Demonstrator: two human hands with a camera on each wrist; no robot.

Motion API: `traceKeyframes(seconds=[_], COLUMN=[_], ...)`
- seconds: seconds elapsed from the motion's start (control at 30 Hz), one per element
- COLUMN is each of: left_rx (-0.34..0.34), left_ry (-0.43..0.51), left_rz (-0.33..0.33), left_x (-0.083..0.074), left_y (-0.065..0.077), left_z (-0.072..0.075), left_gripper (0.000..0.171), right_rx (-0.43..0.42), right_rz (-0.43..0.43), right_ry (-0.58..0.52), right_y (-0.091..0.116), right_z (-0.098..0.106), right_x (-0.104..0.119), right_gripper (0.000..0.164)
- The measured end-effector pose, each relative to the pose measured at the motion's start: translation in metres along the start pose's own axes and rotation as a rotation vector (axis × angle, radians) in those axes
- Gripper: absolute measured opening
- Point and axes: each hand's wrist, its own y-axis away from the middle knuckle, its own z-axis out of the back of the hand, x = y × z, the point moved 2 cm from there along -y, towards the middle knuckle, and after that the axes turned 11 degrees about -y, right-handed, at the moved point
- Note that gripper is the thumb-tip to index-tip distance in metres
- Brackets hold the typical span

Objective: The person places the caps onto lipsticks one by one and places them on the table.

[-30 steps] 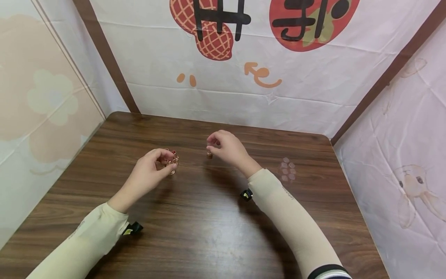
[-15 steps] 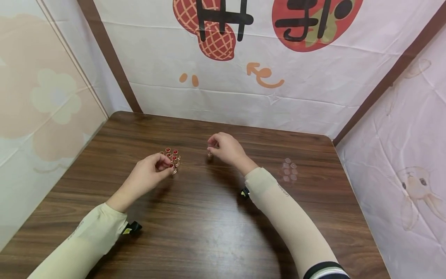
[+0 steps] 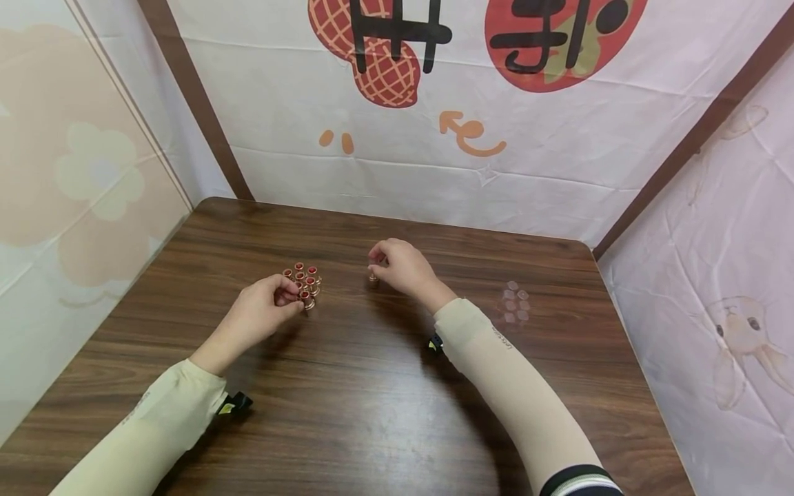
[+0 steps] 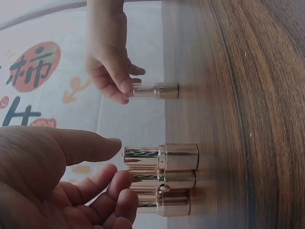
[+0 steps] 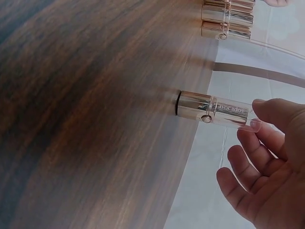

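Several gold lipstick tubes (image 3: 311, 284) with red tops stand upright in a tight cluster, seen from the side as gold lipstick tubes (image 4: 181, 156) in the left wrist view. My left hand (image 3: 257, 308) is at the cluster's near side, thumb and fingers apart beside the nearest tube's top. A small gap shows between the thumb tip and that tube in the left wrist view. My right hand (image 3: 404, 265) pinches the clear cap of a separate gold lipstick tube (image 5: 205, 108) between thumb and forefinger. That tube is upright; whether its base touches the table, I cannot tell.
Several small clear caps (image 3: 515, 302) lie to the right of my right hand on the brown wooden table (image 3: 372, 386). A printed white cloth (image 3: 397, 172) hangs behind the table's far edge, with more cloth at both sides.
My left hand has drawn back from over the cluster, uncovering its red tops, and its fingers have parted from the nearest tube. My right hand stays with its lipstick tube, slightly lower.
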Motion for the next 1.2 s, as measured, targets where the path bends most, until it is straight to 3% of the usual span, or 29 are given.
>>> traceKeyframes(seconds=[0.27, 0.6, 1.2], left_rx=[0.008, 0.010, -0.009], left_ry=[-0.005, -0.029, -0.059], left_rz=[0.026, 0.039, 0.057], left_x=[0.002, 0.004, 0.010], left_y=[0.000, 0.000, 0.004], left_z=[0.000, -0.006, -0.008], left_gripper=[0.028, 0.030, 0.031], right_rx=[0.014, -0.002, -0.132], right_rz=[-0.014, -0.006, 0.150], right_ry=[-0.006, 0.045, 0.092], right_y=[0.000, 0.009, 0.060], right_z=[0.000, 0.011, 0.060], right_x=[0.000, 0.010, 0.028], right_gripper=[0.026, 0.043, 0.034])
